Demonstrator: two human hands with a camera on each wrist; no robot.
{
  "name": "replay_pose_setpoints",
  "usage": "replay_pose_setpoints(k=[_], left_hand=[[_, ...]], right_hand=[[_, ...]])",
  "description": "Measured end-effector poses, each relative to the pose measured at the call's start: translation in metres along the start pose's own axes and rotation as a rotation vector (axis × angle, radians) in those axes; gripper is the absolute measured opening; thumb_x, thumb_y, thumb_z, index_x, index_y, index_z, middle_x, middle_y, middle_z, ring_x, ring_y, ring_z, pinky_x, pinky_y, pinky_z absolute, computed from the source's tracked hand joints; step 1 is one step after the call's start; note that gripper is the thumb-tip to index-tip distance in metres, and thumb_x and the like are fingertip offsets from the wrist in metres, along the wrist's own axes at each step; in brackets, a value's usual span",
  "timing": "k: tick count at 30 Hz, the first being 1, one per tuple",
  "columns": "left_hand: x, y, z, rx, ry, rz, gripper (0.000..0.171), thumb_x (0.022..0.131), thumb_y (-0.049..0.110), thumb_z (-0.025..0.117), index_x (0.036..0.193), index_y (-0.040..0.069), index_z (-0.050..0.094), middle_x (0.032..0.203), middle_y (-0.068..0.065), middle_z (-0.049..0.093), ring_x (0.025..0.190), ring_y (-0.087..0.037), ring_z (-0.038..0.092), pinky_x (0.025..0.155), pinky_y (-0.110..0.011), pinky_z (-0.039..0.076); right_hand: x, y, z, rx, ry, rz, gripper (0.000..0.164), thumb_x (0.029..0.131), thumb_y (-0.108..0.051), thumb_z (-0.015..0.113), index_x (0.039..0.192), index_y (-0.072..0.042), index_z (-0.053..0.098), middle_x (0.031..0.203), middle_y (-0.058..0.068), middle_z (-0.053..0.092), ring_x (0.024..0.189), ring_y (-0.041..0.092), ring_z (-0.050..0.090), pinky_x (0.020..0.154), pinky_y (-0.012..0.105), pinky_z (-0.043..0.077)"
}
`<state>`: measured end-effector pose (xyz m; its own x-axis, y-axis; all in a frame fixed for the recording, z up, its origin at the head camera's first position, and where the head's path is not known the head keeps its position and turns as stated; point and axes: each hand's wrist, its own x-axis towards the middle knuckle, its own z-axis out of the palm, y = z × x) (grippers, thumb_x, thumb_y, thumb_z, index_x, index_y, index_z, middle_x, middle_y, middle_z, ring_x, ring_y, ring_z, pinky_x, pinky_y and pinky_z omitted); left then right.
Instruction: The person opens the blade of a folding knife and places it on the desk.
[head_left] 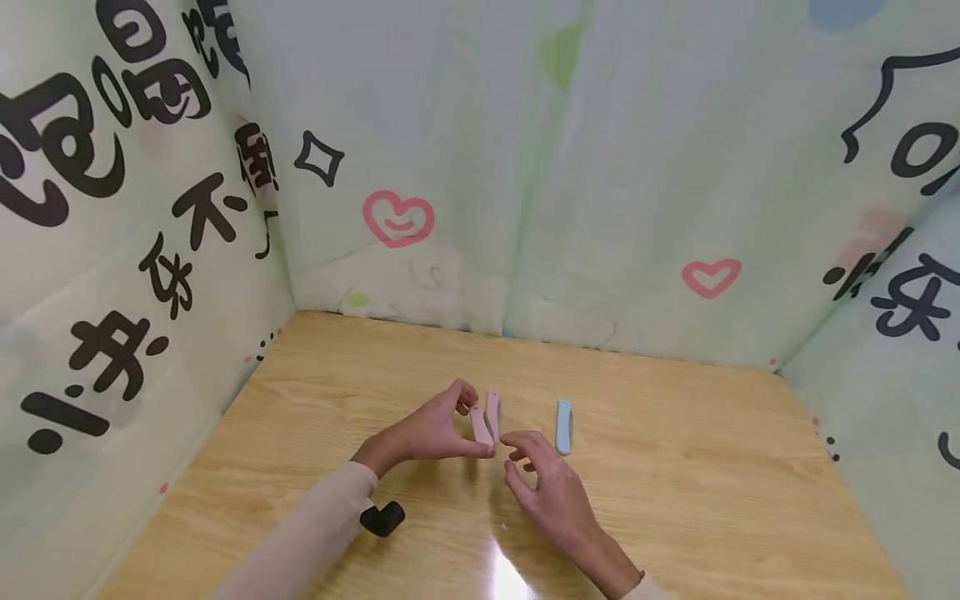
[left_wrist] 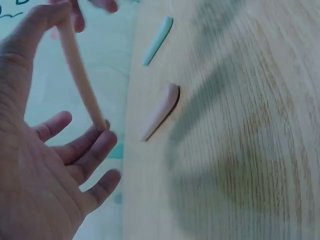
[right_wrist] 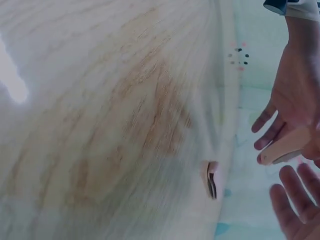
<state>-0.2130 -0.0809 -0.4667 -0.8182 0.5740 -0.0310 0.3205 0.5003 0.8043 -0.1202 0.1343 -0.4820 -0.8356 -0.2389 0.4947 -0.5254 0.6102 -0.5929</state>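
My left hand [head_left: 427, 431] pinches a slim pink handle-shaped piece [head_left: 482, 426] end to end between thumb and fingertips, above the table. It resembles a folded pocket knife, with a dark slot along one edge in the right wrist view. Just beyond lies a second pink piece [head_left: 492, 412] of the same shape, on the tabletop in the left wrist view. To the right is a light blue one [head_left: 563, 427], also lying down. My right hand [head_left: 553, 500] hovers close to the held piece, its fingers loosely bent and nothing in them.
The wooden table [head_left: 712, 467] runs back to a pale curtain [head_left: 615, 208] printed with hearts. Similar printed sheets hang along the left and right sides. A black object [head_left: 382, 518] sits at the left wrist. Light glares on the table near the front.
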Motion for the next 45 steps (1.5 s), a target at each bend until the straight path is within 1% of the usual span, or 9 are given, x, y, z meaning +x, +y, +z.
replay_pose_setpoints(k=[7,10,14,20,26,31,35,38,45], left_hand=[[-0.006,0.007,0.01,-0.065,-0.127,0.002,0.079,0.08,0.049,0.085,0.135,0.017,0.04,0.124,0.0,0.056,0.109,-0.015,0.06,0.089,-0.037,0.05],[-0.007,0.01,0.01,-0.076,-0.143,0.001,0.078,0.081,0.048,0.085,0.135,0.016,0.04,0.124,0.001,0.058,0.105,-0.011,0.061,0.087,-0.035,0.05],[-0.007,0.012,0.008,-0.113,-0.173,0.002,0.075,0.085,0.047,0.081,0.135,0.01,0.041,0.123,-0.003,0.06,0.104,-0.011,0.062,0.088,-0.034,0.051],[-0.008,0.016,0.008,-0.132,-0.224,0.036,0.056,0.095,0.05,0.069,0.127,0.007,0.053,0.115,0.003,0.062,0.107,-0.011,0.06,0.095,-0.034,0.048],[-0.01,0.021,0.008,-0.141,-0.255,0.045,0.046,0.099,0.048,0.063,0.124,0.01,0.058,0.113,0.006,0.064,0.11,-0.01,0.06,0.097,-0.035,0.047],[-0.013,0.021,0.009,-0.214,-0.325,0.033,0.05,0.1,0.046,0.061,0.126,0.004,0.054,0.113,0.001,0.067,0.108,-0.017,0.064,0.09,-0.032,0.05],[-0.013,0.02,0.01,-0.228,-0.357,0.037,0.044,0.102,0.047,0.057,0.121,0.008,0.057,0.11,-0.008,0.07,0.103,-0.023,0.065,0.089,-0.034,0.051],[-0.014,0.019,0.01,-0.231,-0.376,0.043,0.04,0.103,0.046,0.054,0.118,0.009,0.058,0.109,-0.012,0.07,0.1,-0.023,0.066,0.091,-0.04,0.051],[-0.014,0.02,0.011,-0.205,-0.41,0.037,0.047,0.106,0.05,0.043,0.123,0.01,0.059,0.111,0.005,0.066,0.1,-0.011,0.065,0.094,-0.04,0.05]], right_hand=[[-0.007,0.0,-0.001,0.002,0.047,-0.154,0.04,0.082,0.012,0.079,0.117,-0.006,0.071,0.124,-0.001,0.067,0.114,0.02,0.065,0.09,0.03,0.053],[-0.005,-0.001,-0.004,0.05,0.036,-0.196,0.041,0.079,0.015,0.079,0.113,-0.007,0.072,0.12,-0.002,0.068,0.111,0.019,0.064,0.094,0.027,0.05],[-0.002,-0.001,-0.007,0.084,0.039,-0.206,0.043,0.077,0.017,0.08,0.111,-0.008,0.072,0.115,-0.003,0.068,0.108,0.019,0.063,0.094,0.026,0.049],[-0.002,0.0,-0.01,0.159,0.115,-0.208,0.038,0.078,0.015,0.08,0.109,-0.007,0.075,0.107,-0.002,0.072,0.098,0.019,0.068,0.088,0.022,0.051],[-0.001,0.001,-0.012,0.198,0.175,-0.275,0.039,0.075,0.015,0.081,0.105,-0.009,0.077,0.099,0.001,0.074,0.091,0.02,0.067,0.086,0.02,0.049],[-0.004,0.003,-0.013,0.167,0.128,-0.287,0.032,0.078,0.01,0.081,0.1,-0.012,0.074,0.096,-0.002,0.071,0.09,0.017,0.065,0.085,0.019,0.048],[-0.006,0.005,-0.013,0.132,0.074,-0.275,0.018,0.088,0.0,0.077,0.098,-0.013,0.071,0.095,-0.002,0.069,0.091,0.015,0.064,0.082,0.024,0.05],[-0.008,0.005,-0.012,0.104,0.059,-0.269,0.016,0.09,-0.002,0.076,0.098,-0.013,0.069,0.095,-0.002,0.068,0.092,0.014,0.063,0.08,0.028,0.052],[-0.009,0.003,-0.011,0.042,0.089,-0.284,0.029,0.081,0.006,0.079,0.097,-0.014,0.066,0.095,-0.005,0.065,0.09,0.013,0.062,0.081,0.024,0.05]])
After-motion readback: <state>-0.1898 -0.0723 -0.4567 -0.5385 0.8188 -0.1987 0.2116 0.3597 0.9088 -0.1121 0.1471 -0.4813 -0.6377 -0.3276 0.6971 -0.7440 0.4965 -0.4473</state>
